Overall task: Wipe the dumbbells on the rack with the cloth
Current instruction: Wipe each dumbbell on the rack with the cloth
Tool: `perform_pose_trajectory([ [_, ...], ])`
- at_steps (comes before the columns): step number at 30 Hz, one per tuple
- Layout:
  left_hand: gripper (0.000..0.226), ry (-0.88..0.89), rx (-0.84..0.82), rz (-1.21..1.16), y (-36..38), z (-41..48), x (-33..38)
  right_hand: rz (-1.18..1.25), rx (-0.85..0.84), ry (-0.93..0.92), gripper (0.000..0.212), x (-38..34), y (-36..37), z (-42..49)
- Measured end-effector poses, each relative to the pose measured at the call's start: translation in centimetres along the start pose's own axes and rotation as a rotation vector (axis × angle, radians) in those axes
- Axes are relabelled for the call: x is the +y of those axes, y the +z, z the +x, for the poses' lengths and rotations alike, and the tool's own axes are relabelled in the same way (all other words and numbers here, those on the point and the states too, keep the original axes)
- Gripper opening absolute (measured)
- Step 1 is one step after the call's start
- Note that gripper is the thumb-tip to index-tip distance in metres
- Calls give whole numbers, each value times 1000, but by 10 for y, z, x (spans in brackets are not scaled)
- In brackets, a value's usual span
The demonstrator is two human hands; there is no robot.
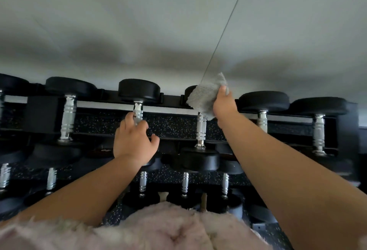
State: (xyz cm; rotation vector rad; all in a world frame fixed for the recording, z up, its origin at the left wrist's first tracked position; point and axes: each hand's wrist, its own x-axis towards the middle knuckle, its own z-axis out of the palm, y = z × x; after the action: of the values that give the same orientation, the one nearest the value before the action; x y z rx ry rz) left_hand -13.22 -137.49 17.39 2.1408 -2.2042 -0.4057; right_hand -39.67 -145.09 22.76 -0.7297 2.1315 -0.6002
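A black rack (pixel 172 100) holds a top row of black-headed dumbbells with chrome handles. My right hand (pixel 223 106) grips a grey cloth (pixel 205 95) and presses it on the far head of the middle dumbbell (pixel 201 128), hiding most of that head. My left hand (pixel 135 142) curls its fingers round the chrome handle of the neighbouring dumbbell (pixel 139 89) to the left.
More dumbbells (pixel 264 100) sit to the right and left on the top row, and a lower row (pixel 184 184) lies beneath. A pale wall (pixel 178 21) rises behind the rack. My fuzzy pink garment (pixel 158 230) fills the bottom edge.
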Motion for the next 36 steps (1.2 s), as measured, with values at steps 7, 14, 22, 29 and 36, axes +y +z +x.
perform_pose_trajectory([
  [7,39,147,65,124,-1,-2,3,-81,-73,72,51,42,-19,-36],
  [14,43,467,39,181,-3,-7,33,-141,-135,40,68,70,-75,-81],
  [22,40,431,-133,-117,19,-36,158,-8,65,-228,49,96,-170,-86],
  [29,41,444,-71,72,44,-31,183,-433,-75,-268,57,157,-185,-56],
  [36,32,411,-48,54,51,-29,182,-551,-172,-729,53,189,-176,-52],
])
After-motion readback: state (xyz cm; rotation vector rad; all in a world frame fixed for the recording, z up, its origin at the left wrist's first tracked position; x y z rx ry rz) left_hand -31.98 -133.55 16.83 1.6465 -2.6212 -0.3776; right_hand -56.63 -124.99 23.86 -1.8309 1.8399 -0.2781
